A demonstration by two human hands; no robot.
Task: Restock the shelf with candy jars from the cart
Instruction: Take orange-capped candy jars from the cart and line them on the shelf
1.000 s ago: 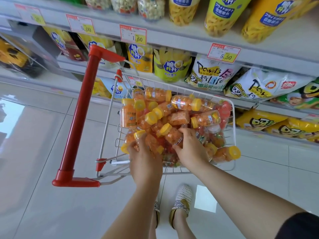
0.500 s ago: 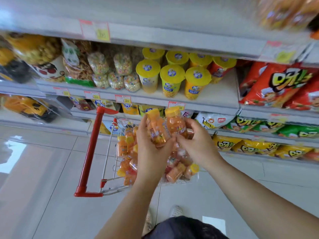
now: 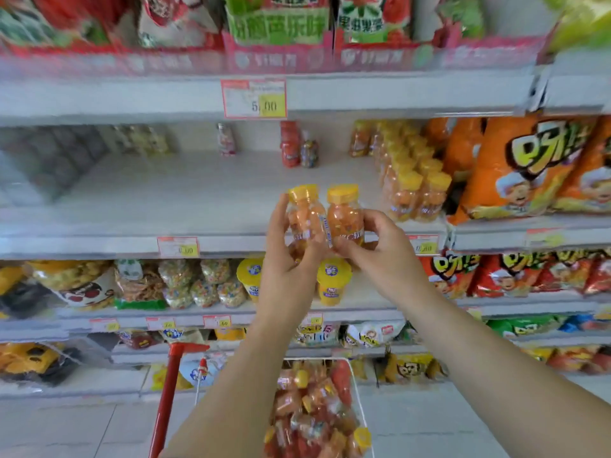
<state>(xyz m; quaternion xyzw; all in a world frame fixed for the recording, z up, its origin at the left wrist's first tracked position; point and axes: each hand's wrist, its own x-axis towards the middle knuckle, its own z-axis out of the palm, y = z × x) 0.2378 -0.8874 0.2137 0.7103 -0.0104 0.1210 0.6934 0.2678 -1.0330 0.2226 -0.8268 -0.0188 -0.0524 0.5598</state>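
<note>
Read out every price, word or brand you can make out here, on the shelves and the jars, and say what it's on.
"5.00": top price tag, on the upper shelf edge.
".00": middle price tag, first digit blurred.
"60": lower price tag, rest blurred.
Labels on the candy jars: too blurred to read.
Chinese characters on the orange snack bags: too blurred to read.

Two upright yellow-capped candy jars (image 3: 325, 219) before the shelf (image 3: 185, 196).
</note>
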